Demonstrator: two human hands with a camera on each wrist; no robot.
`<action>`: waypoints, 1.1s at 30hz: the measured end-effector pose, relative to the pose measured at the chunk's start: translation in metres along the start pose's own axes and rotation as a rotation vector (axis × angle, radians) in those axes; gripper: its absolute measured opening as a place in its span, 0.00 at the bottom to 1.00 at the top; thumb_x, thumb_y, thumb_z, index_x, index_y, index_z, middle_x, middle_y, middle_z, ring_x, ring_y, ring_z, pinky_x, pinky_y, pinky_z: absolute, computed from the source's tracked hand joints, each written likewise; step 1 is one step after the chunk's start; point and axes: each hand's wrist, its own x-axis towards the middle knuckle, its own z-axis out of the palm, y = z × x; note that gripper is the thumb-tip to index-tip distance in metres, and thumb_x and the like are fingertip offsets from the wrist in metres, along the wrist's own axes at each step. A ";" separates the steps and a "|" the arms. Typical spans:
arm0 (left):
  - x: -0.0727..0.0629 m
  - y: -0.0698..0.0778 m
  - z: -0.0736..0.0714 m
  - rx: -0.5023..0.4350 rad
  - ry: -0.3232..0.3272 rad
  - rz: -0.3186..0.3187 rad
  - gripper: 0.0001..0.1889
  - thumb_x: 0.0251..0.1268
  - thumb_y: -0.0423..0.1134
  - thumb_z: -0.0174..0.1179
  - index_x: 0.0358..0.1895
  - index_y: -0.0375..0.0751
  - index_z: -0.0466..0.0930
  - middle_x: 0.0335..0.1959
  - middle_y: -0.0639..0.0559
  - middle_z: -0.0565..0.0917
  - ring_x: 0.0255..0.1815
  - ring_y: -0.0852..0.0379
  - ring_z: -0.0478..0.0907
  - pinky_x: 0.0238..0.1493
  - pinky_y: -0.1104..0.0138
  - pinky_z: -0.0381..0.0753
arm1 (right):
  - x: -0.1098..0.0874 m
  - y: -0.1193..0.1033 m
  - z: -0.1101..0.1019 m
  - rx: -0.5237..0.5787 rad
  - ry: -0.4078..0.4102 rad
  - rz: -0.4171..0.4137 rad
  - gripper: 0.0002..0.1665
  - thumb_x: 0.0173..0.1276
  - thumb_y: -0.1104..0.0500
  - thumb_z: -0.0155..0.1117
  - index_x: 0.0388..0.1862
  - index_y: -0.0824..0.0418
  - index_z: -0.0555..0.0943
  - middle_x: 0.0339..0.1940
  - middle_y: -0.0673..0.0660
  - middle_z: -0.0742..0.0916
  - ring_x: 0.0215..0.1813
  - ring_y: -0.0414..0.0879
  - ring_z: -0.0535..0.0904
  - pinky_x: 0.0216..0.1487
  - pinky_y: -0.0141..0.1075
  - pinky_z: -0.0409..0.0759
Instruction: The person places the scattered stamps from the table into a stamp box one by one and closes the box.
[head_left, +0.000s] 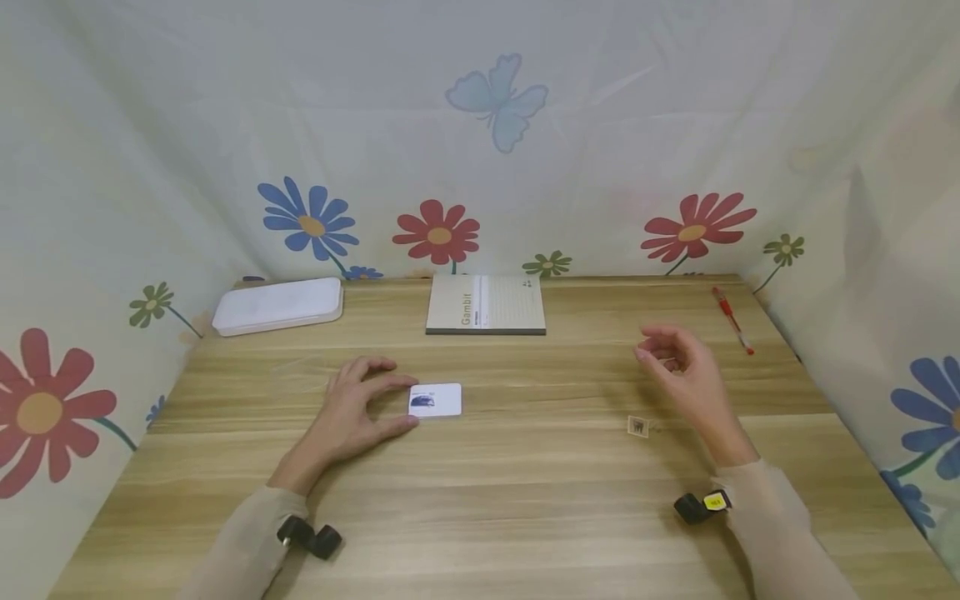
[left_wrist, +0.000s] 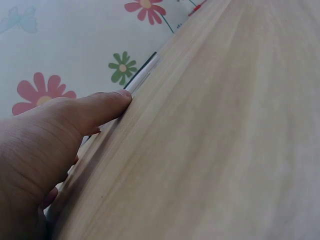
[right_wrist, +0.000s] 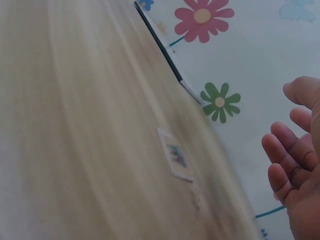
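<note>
On the table lies a white card (head_left: 442,401) with a dark blue picture at its left end. My left hand (head_left: 356,417) pinches it by the left end, index fingertip at the far edge and thumb at the near edge. In the left wrist view the thumb (left_wrist: 105,107) reaches along the tabletop. My right hand (head_left: 686,383) is raised above the table at the right, fingers loosely curled and holding nothing. Just below it lies a small stamp-like square (head_left: 638,427) with a dark picture and a pale border, which also shows in the right wrist view.
A clear plastic piece (head_left: 300,372) lies left of my left hand. Along the back edge are a white case (head_left: 279,305), a notebook (head_left: 486,305) marked Gambit, and a red pen (head_left: 732,320). A flowered curtain (head_left: 375,125) closes off the back and sides.
</note>
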 end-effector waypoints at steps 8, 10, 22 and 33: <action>0.001 0.000 -0.001 0.002 -0.005 -0.010 0.31 0.58 0.65 0.82 0.66 0.67 0.89 0.75 0.46 0.75 0.78 0.38 0.65 0.75 0.36 0.56 | -0.017 0.015 -0.008 -0.035 -0.041 0.041 0.20 0.82 0.64 0.70 0.67 0.69 0.82 0.50 0.60 0.89 0.46 0.35 0.84 0.45 0.24 0.79; 0.001 0.000 -0.001 0.000 -0.004 -0.008 0.31 0.58 0.65 0.83 0.65 0.66 0.90 0.75 0.46 0.75 0.78 0.38 0.65 0.75 0.36 0.56 | -0.022 0.018 -0.010 -0.047 -0.054 0.048 0.20 0.82 0.64 0.71 0.67 0.70 0.82 0.50 0.61 0.89 0.46 0.35 0.84 0.45 0.24 0.80; 0.000 0.000 0.000 0.008 -0.014 -0.021 0.31 0.59 0.65 0.82 0.66 0.67 0.89 0.75 0.46 0.75 0.79 0.38 0.65 0.74 0.37 0.57 | -0.048 0.033 -0.020 -0.110 -0.127 0.046 0.20 0.77 0.66 0.75 0.65 0.68 0.84 0.51 0.64 0.91 0.47 0.34 0.84 0.44 0.24 0.81; 0.000 0.001 -0.001 0.011 -0.020 -0.025 0.31 0.60 0.67 0.81 0.66 0.67 0.89 0.76 0.47 0.75 0.79 0.39 0.64 0.75 0.36 0.56 | -0.057 0.029 -0.024 -0.260 -0.273 0.057 0.26 0.70 0.50 0.85 0.64 0.51 0.89 0.60 0.52 0.85 0.58 0.44 0.77 0.59 0.28 0.71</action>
